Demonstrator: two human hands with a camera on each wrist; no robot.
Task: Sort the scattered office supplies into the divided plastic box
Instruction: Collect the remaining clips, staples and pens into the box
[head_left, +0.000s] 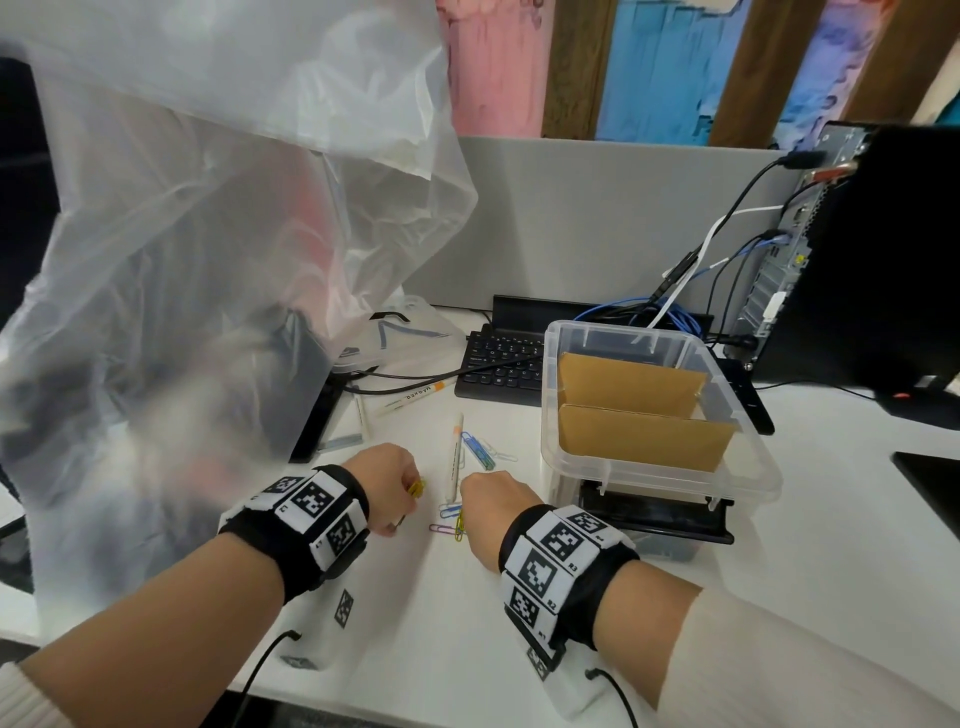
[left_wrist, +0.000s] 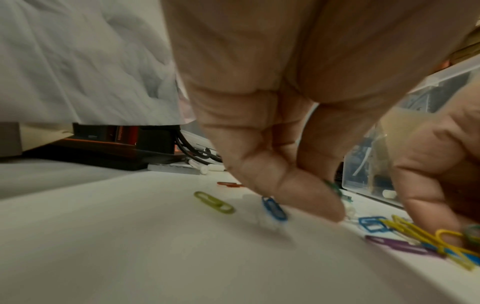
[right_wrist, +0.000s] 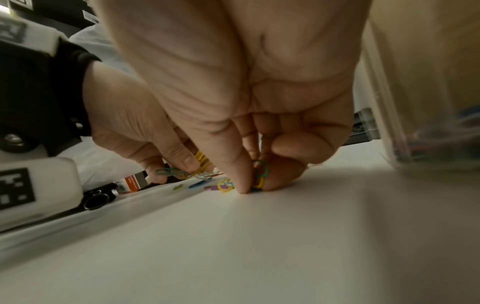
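Left hand (head_left: 387, 486): down on the white tabletop (head_left: 467, 623); fingers curled, pinching a small bunch of coloured wire paper clips (right_wrist: 193, 167), yellow and green among them, as the right wrist view shows.
Right hand (head_left: 493, 501): fingertips (right_wrist: 240, 185) pressed to the tabletop, thumb and forefinger pinching a green and a yellow paper clip (right_wrist: 261, 172) from the loose heap.
Loose clips: blue, yellow and purple paper clips (head_left: 451, 519) lie between the two hands; another cluster of blue and green clips (head_left: 480, 451) sits just beyond, beside a white marker pen with an orange band (head_left: 455, 457).
Other supplies: a second white marker (head_left: 410, 401) farther back, near the black keyboard (head_left: 498, 364); a strip of staples (head_left: 340, 441) by the monitor foot.
Box: clear plastic box with brown cardboard dividers (head_left: 649, 410), to the right of the clips; what the compartments hold cannot be seen from the head view.
Step in hand, as I judge it: gathering clips into both hands before carrying them to one compartment.
Doing it well: slide each flat clip to get a nail under the wire; keep the clips already held tight against the palm while pinching more; carry low and release well inside the divider, so none bounce out; leave the markers for a separate compartment.
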